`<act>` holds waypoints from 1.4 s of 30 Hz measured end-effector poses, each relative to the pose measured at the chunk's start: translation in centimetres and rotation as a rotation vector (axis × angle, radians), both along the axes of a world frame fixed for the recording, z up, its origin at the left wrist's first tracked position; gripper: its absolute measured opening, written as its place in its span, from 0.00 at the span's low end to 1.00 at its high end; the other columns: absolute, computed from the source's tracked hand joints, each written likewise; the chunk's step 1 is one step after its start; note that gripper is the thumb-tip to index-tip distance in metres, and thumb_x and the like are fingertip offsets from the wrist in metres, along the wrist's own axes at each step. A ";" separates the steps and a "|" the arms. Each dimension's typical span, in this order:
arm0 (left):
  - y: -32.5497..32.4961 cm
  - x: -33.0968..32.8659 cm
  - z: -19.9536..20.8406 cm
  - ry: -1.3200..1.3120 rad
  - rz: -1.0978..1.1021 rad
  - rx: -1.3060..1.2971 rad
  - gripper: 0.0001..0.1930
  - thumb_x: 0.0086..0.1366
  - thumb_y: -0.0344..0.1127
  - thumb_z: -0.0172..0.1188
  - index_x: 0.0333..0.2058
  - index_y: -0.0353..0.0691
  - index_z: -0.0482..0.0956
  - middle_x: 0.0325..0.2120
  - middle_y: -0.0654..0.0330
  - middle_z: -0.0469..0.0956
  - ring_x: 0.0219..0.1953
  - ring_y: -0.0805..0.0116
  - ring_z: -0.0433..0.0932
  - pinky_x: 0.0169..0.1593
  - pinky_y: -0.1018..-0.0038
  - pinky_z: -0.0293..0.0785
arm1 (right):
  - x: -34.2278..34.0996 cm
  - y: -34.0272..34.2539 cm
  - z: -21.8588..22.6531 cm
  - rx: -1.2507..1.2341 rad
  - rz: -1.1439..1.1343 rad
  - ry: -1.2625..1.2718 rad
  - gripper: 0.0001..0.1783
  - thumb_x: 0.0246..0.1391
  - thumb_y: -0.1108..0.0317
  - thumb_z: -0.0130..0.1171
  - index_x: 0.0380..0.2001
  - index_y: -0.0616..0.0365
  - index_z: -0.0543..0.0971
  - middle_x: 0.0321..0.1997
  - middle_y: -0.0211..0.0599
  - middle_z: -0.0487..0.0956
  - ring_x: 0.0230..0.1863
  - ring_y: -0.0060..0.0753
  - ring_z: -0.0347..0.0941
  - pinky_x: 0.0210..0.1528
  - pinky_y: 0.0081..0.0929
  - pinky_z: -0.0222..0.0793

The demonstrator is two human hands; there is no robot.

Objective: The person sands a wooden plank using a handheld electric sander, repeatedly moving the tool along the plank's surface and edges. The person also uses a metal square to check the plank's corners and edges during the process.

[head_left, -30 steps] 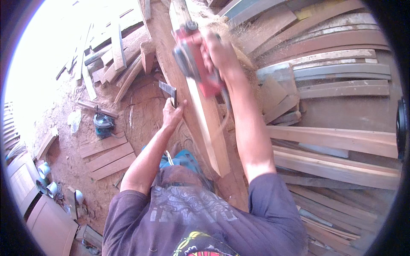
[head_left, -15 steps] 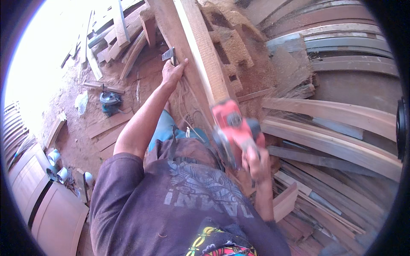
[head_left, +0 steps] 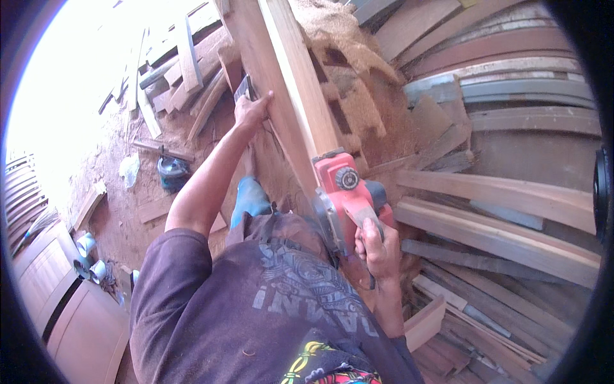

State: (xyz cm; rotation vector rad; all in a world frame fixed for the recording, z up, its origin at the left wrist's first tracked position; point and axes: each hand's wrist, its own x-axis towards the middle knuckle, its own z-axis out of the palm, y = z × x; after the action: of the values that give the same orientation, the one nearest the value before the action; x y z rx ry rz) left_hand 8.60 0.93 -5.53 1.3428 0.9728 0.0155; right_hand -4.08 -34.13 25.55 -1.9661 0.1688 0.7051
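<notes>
My right hand is wrapped round the rear handle of a red electric hand planer with a black knob on top. The planer rests at the near end of a long pale wooden beam, its front on the wood. A wider reddish-brown board runs along the beam's left side. Beside that board my left hand is closed on a small dark flat tool with a grey face; its kind I cannot make out. The planer's underside is hidden.
A heap of sawdust lies right of the beam. Stacked planks fill the right side. A dark teal power tool and offcuts lie on the ground to the left, with wooden panels at lower left.
The planer was blurred by motion and now shows sharply, still near the beam's near end. My left hand has shifted slightly nearer and left, and its dark tool has turned.
</notes>
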 end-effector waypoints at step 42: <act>2.9 1.8 3.0 -0.082 -0.148 -0.248 0.21 0.68 0.42 0.76 0.50 0.32 0.85 0.42 0.54 0.87 0.41 0.61 0.87 0.49 0.62 0.85 | 7.8 4.0 -2.4 -0.010 0.353 -0.520 0.25 0.71 0.48 0.56 0.33 0.62 0.78 0.22 0.27 0.73 0.23 0.22 0.70 0.26 0.28 0.65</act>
State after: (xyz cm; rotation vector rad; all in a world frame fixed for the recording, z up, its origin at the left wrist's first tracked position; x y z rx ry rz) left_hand 10.43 3.85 -2.49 1.1720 0.7776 -0.1573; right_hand 3.75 -30.14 23.15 -2.1427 -0.4993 0.3869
